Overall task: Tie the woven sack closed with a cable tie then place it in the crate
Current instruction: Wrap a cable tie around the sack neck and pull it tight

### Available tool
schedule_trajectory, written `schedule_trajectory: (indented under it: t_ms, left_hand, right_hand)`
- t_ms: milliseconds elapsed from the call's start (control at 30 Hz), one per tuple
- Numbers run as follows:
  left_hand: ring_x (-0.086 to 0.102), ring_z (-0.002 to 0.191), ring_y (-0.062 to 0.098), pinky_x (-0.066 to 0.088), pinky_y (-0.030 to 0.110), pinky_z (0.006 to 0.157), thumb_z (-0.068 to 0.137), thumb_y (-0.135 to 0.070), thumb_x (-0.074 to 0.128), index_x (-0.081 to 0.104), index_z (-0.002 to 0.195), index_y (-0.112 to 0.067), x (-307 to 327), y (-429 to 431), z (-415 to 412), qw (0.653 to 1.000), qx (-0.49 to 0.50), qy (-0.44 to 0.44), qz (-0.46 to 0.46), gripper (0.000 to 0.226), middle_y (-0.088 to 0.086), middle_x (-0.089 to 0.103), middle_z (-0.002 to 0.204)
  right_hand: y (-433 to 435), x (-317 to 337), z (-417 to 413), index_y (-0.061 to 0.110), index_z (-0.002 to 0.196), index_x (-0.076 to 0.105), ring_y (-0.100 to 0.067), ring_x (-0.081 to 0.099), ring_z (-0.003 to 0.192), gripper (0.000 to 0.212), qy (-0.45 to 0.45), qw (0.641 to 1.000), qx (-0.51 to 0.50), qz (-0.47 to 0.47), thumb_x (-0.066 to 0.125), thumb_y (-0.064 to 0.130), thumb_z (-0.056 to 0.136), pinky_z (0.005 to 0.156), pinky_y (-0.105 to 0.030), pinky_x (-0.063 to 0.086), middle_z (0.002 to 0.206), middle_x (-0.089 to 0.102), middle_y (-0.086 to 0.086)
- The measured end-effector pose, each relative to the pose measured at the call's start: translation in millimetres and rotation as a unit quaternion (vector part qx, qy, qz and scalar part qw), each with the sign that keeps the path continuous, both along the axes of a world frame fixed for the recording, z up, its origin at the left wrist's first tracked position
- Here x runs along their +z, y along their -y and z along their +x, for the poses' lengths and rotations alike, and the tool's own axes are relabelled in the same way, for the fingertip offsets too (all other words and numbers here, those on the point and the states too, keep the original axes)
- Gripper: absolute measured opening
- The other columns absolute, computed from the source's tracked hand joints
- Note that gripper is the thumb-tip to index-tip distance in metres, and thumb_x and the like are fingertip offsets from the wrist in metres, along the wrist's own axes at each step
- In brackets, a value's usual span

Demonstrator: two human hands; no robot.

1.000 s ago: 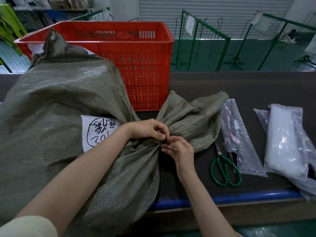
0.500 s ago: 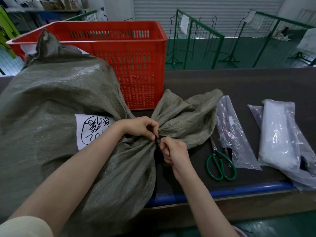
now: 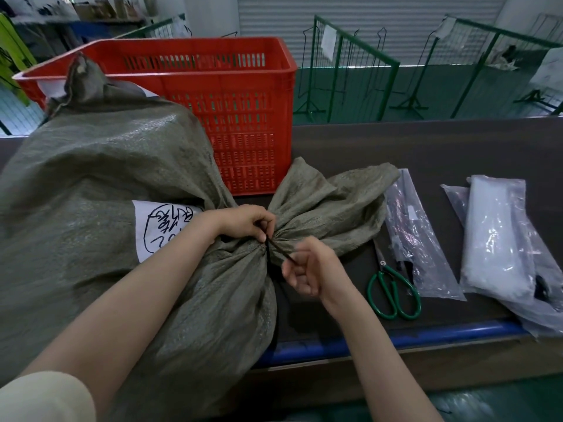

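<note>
Black cable tie (image 3: 275, 249) rings woven sack (image 3: 100, 190) neck; left hand (image 3: 248, 222) pinches head, right hand (image 3: 307, 269) grips tail.

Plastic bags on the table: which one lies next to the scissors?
The narrow clear bag, directly right of the green-handled scissors. The wider whitish bag lies farther right, apart from them.

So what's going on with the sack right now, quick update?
Left hand pinching sack neck. Right hand pulling cable tie tail. Sack on table, not in crate. Nothing in the way.
</note>
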State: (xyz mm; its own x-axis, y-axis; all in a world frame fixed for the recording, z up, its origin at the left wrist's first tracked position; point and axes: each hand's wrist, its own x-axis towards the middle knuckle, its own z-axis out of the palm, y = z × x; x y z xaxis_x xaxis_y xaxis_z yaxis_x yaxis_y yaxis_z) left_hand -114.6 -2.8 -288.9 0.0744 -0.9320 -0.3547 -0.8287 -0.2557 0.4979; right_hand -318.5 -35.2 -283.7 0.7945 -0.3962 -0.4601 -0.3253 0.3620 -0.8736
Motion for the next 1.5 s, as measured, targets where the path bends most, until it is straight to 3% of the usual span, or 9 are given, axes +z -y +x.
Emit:
schedule_trajectory:
  t_ms: [67, 133, 300, 400, 600, 767, 1000, 1167, 1500]
  left_hand:
    - [0.053, 0.094, 0.02, 0.044, 0.032, 0.086, 0.083, -0.005, 0.062, 0.056, 0.071, -0.031, 0, 0, -1, 1.0, -0.002, -0.006, -0.006, 0.029, -0.001, 0.053, 0.089]
    - [0.056, 0.094, 0.022, 0.045, 0.036, 0.088, 0.082, -0.006, 0.063, 0.055, 0.07, -0.034, 1, -2, -1, 1.0, -0.004, -0.011, -0.007, 0.032, 0.0, 0.056, 0.089]
    - [0.053, 0.088, 0.011, 0.043, 0.03, 0.086, 0.08, -0.006, 0.065, 0.069, 0.092, -0.015, 1, 0, -2, 1.0, -0.003, 0.002, -0.011, 0.015, -0.008, 0.055, 0.086]
    - [0.048, 0.09, 0.01, 0.04, 0.025, 0.085, 0.08, -0.008, 0.066, 0.07, 0.095, -0.013, -2, 3, -4, 0.999, -0.003, 0.045, -0.003, 0.017, -0.007, 0.05, 0.087]
    - [0.047, 0.092, 0.014, 0.038, 0.028, 0.083, 0.083, -0.011, 0.062, 0.067, 0.1, -0.016, -5, 7, -2, 0.996, -0.022, 0.08, 0.028, 0.018, 0.002, 0.049, 0.095]
    - [0.054, 0.097, 0.023, 0.042, 0.034, 0.084, 0.087, -0.014, 0.057, 0.064, 0.101, -0.02, -8, 10, 0, 0.993, -0.026, 0.087, 0.075, 0.017, 0.012, 0.061, 0.107]
    - [0.049, 0.09, 0.016, 0.034, 0.028, 0.078, 0.088, -0.015, 0.056, 0.059, 0.095, -0.026, -16, 15, 4, 0.989, -0.037, 0.096, 0.102, 0.013, -0.001, 0.054, 0.094]
    - [0.046, 0.089, 0.013, 0.032, 0.026, 0.078, 0.09, -0.014, 0.054, 0.061, 0.108, -0.016, -17, 16, 3, 0.989, -0.027, 0.091, 0.114, 0.02, -0.005, 0.05, 0.089]
    - [0.045, 0.092, 0.013, 0.031, 0.023, 0.079, 0.091, -0.01, 0.052, 0.059, 0.114, -0.009, -15, 16, -2, 0.988, -0.016, 0.086, 0.124, 0.024, 0.0, 0.051, 0.099]
  right_hand:
    - [6, -9, 9, 0.013, 0.058, 0.059, -0.004, 0.031, 0.029, 0.056, -0.085, 0.995, 0.039, -0.027, 0.034, 0.055, 0.086, 0.03, -0.014, 0.019, 0.045, 0.049, 0.004]
    - [8, -14, 22, 0.017, 0.061, 0.059, -0.006, 0.029, 0.034, 0.055, -0.121, 0.991, 0.036, -0.044, 0.036, 0.062, 0.083, 0.031, -0.013, 0.018, 0.049, 0.047, 0.005]
    - [1, -13, 47, 0.016, 0.055, 0.046, -0.002, 0.026, 0.021, 0.038, -0.087, 0.995, -0.028, -0.027, 0.048, 0.03, 0.09, 0.027, -0.01, 0.017, 0.045, 0.037, 0.003]
    - [-3, -17, 48, 0.016, 0.053, 0.042, -0.002, 0.023, 0.017, 0.038, -0.074, 0.994, -0.074, 0.014, 0.046, 0.021, 0.091, 0.025, -0.011, 0.017, 0.027, 0.033, 0.009]
    - [-7, -14, 41, 0.015, 0.052, 0.04, -0.002, 0.02, 0.017, 0.04, -0.047, 0.992, -0.101, 0.056, 0.042, 0.018, 0.092, 0.024, -0.012, 0.015, 0.023, 0.028, 0.01]
    - [-7, -10, 34, 0.014, 0.05, 0.039, -0.002, 0.019, 0.018, 0.042, -0.034, 0.99, -0.116, 0.074, 0.043, 0.017, 0.092, 0.024, -0.012, 0.015, 0.025, 0.027, 0.01]
    - [-9, -3, 30, 0.014, 0.051, 0.04, -0.002, 0.019, 0.017, 0.041, -0.018, 0.986, -0.131, 0.106, 0.042, 0.016, 0.092, 0.023, -0.011, 0.014, 0.024, 0.027, 0.009]
    - [-9, -2, 28, 0.014, 0.051, 0.04, -0.002, 0.019, 0.02, 0.04, -0.014, 0.984, -0.138, 0.11, 0.043, 0.015, 0.091, 0.024, -0.012, 0.014, 0.026, 0.028, 0.01]
    - [-12, 1, 26, 0.014, 0.051, 0.04, -0.002, 0.02, 0.019, 0.041, -0.011, 0.984, -0.142, 0.107, 0.042, 0.015, 0.092, 0.024, -0.011, 0.015, 0.024, 0.03, 0.008]
